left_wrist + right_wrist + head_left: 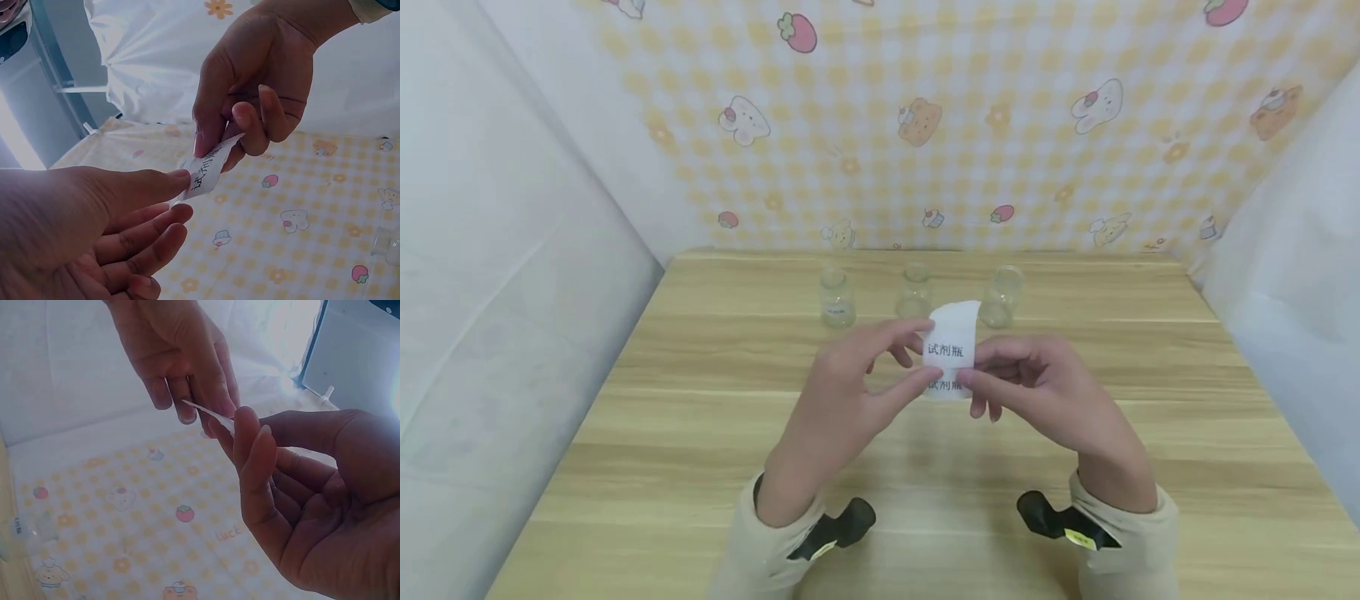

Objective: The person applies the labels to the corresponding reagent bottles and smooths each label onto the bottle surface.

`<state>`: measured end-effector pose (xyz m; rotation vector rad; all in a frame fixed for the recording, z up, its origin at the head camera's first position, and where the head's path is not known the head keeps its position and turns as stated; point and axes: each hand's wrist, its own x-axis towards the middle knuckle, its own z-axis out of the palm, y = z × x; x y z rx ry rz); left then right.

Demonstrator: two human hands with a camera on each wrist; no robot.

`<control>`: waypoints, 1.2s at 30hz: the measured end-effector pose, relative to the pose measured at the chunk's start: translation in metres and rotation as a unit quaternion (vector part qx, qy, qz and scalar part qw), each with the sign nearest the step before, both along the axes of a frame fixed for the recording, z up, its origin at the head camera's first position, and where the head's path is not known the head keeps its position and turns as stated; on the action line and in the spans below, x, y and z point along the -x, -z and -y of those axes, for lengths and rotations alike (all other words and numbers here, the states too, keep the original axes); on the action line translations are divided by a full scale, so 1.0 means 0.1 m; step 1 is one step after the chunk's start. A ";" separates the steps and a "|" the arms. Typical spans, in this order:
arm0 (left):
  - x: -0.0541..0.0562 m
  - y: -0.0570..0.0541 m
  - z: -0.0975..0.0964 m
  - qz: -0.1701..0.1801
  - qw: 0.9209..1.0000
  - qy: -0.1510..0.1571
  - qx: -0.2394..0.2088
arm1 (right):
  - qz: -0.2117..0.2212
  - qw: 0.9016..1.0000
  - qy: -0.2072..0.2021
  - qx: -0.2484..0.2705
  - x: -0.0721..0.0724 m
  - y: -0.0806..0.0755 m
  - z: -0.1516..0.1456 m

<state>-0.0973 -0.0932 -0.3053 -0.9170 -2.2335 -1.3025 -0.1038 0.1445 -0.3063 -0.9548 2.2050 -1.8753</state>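
Observation:
Between both hands, over the middle of the table, is a small piece of white label paper (955,327) with two lines of printed black characters. Thumb and fingers of the left hand (853,387) pinch its left edge. The right hand (1056,396) pinches the lower right side, thumb on the printed face. In the left wrist view the label paper (207,175) looks slightly bent between the two thumbs. The right wrist view catches the paper (211,414) nearly edge-on. Behind the hands stand three clear glass bottles, left (837,298), middle (915,287) and right (1002,296).
On the left bottle is a small printed label (837,312). The wooden table (700,433) runs back to a yellow checked cloth (880,150) with cartoon prints. White sheets (497,275) hang at both sides.

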 end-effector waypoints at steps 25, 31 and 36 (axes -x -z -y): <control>0.04 -0.01 0.00 0.047 0.999 -0.002 -0.005 | -0.036 0.999 -0.024 0.010 0.02 0.03 -0.01; 0.06 0.02 -0.02 0.008 1.000 -0.021 0.001 | 0.002 1.000 -0.017 0.019 0.02 0.03 0.00; 0.07 0.02 -0.03 -0.010 0.999 -0.030 -0.004 | 0.028 0.999 -0.012 0.020 0.02 0.01 0.00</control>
